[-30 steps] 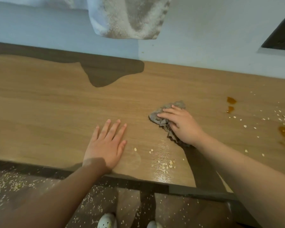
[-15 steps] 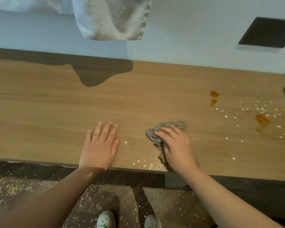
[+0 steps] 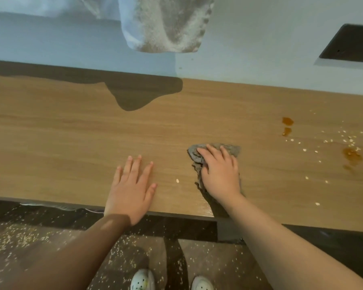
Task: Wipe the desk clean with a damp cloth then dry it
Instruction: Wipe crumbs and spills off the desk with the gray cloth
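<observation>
A wooden desk [image 3: 71, 143] runs along a pale wall. My right hand [image 3: 220, 174] lies flat on a crumpled grey cloth [image 3: 231, 149] and presses it onto the desk near the front edge. My left hand [image 3: 132, 189] rests flat on the bare wood to the left of the cloth, fingers straight and spread. Brown sticky stains [image 3: 287, 121] [image 3: 352, 154] and scattered oat flakes [image 3: 203, 141] mark the desk to the right. One flake [image 3: 177, 180] lies between my hands.
A white towel [image 3: 166, 24] hangs from the wall above the desk and casts a dark shadow on the wood. A dark rectangular panel [image 3: 350, 45] sits on the wall at the upper right. Oat flakes litter the floor [image 3: 29, 239] by my shoes [image 3: 143, 279].
My right hand pulled the cloth toward the front edge, sweeping the flakes there off the desk. The left hand stayed flat in place.
</observation>
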`<action>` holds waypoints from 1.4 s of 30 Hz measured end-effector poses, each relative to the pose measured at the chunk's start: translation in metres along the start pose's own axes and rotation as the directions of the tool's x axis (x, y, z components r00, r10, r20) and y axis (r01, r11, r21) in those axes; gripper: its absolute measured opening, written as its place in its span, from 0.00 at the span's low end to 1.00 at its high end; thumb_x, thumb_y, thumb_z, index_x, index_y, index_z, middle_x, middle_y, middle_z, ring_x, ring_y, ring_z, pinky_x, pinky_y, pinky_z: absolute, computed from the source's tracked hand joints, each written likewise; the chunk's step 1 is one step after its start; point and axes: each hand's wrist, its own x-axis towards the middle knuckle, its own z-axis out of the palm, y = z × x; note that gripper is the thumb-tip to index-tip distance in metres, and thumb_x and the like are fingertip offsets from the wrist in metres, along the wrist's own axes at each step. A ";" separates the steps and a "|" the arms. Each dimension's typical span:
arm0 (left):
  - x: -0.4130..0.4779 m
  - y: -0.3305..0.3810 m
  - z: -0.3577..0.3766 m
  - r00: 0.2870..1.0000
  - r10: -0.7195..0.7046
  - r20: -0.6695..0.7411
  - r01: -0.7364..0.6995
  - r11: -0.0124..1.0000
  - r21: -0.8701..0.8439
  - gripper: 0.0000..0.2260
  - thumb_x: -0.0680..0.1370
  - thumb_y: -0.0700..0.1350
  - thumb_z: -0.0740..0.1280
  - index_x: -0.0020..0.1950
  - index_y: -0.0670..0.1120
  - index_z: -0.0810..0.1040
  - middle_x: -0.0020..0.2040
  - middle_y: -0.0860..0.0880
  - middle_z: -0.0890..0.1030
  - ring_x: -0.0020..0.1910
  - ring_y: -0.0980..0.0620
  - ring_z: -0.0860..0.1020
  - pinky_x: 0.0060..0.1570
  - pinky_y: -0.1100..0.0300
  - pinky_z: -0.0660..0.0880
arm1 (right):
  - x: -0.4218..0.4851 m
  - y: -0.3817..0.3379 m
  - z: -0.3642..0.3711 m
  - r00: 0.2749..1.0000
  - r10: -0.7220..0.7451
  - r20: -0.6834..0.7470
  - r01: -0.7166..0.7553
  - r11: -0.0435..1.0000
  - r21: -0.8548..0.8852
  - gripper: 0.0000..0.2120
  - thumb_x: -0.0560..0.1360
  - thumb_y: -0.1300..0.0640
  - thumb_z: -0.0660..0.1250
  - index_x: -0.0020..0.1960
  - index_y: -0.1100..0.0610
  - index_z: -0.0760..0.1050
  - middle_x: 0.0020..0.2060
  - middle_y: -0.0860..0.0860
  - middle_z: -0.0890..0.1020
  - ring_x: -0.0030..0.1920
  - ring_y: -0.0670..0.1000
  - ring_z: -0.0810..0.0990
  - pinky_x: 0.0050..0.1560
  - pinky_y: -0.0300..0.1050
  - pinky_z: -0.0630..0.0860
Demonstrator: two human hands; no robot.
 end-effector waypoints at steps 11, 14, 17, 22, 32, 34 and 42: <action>-0.003 -0.001 -0.004 0.999 0.035 0.007 -0.035 0.998 -0.044 0.24 0.80 0.54 0.40 0.75 0.51 0.41 0.77 0.48 0.44 0.75 0.50 0.41 0.71 0.55 0.38 | -0.035 0.010 -0.017 0.975 -0.171 0.140 0.158 0.982 0.102 0.20 0.78 0.56 0.58 0.68 0.43 0.66 0.71 0.42 0.65 0.73 0.46 0.54 0.70 0.42 0.39; -0.005 0.001 -0.003 0.999 0.043 0.025 -0.043 0.999 0.006 0.25 0.78 0.55 0.36 0.75 0.51 0.41 0.77 0.49 0.44 0.75 0.49 0.40 0.71 0.54 0.38 | -0.036 -0.010 -0.005 0.998 0.055 0.015 -0.055 0.998 0.043 0.21 0.78 0.55 0.57 0.71 0.44 0.63 0.72 0.44 0.62 0.74 0.50 0.52 0.72 0.49 0.42; -0.004 0.000 -0.001 0.998 0.060 0.031 -0.060 0.998 -0.014 0.24 0.79 0.55 0.38 0.75 0.51 0.41 0.77 0.50 0.44 0.75 0.50 0.40 0.71 0.53 0.38 | -0.075 -0.036 0.010 0.963 -0.254 0.090 0.251 0.967 0.045 0.20 0.77 0.53 0.56 0.68 0.45 0.67 0.70 0.45 0.67 0.73 0.52 0.58 0.71 0.51 0.43; -0.010 0.021 0.003 0.988 0.149 0.035 -0.148 0.989 -0.023 0.32 0.72 0.58 0.29 0.75 0.51 0.43 0.77 0.51 0.47 0.73 0.52 0.39 0.70 0.53 0.37 | -0.066 0.030 -0.010 1.000 0.000 0.015 0.000 1.000 -0.024 0.21 0.79 0.51 0.54 0.72 0.42 0.60 0.73 0.42 0.61 0.74 0.48 0.52 0.71 0.46 0.41; 0.000 0.121 0.010 0.999 0.014 0.035 -0.014 1.000 0.012 0.23 0.82 0.53 0.42 0.76 0.51 0.41 0.77 0.51 0.43 0.75 0.48 0.39 0.72 0.50 0.39 | -0.087 0.087 -0.036 0.982 -0.164 0.095 0.168 0.985 -0.034 0.22 0.80 0.51 0.53 0.73 0.42 0.58 0.74 0.42 0.59 0.75 0.49 0.49 0.70 0.45 0.39; 0.003 0.140 0.011 0.998 -0.057 0.037 0.056 0.998 0.008 0.24 0.82 0.53 0.41 0.76 0.50 0.41 0.77 0.50 0.42 0.75 0.48 0.39 0.72 0.50 0.40 | -0.087 0.132 -0.050 0.997 -0.059 0.044 0.061 0.997 -0.040 0.22 0.80 0.51 0.53 0.73 0.42 0.58 0.74 0.42 0.59 0.75 0.48 0.49 0.72 0.45 0.41; 0.007 0.209 0.017 0.993 -0.068 0.094 0.068 0.998 0.009 0.24 0.81 0.55 0.40 0.75 0.53 0.37 0.76 0.50 0.38 0.74 0.46 0.35 0.72 0.45 0.39 | -0.104 0.138 -0.053 0.978 -0.198 0.068 0.200 0.980 -0.023 0.22 0.78 0.53 0.57 0.71 0.45 0.63 0.72 0.46 0.64 0.74 0.54 0.56 0.71 0.52 0.44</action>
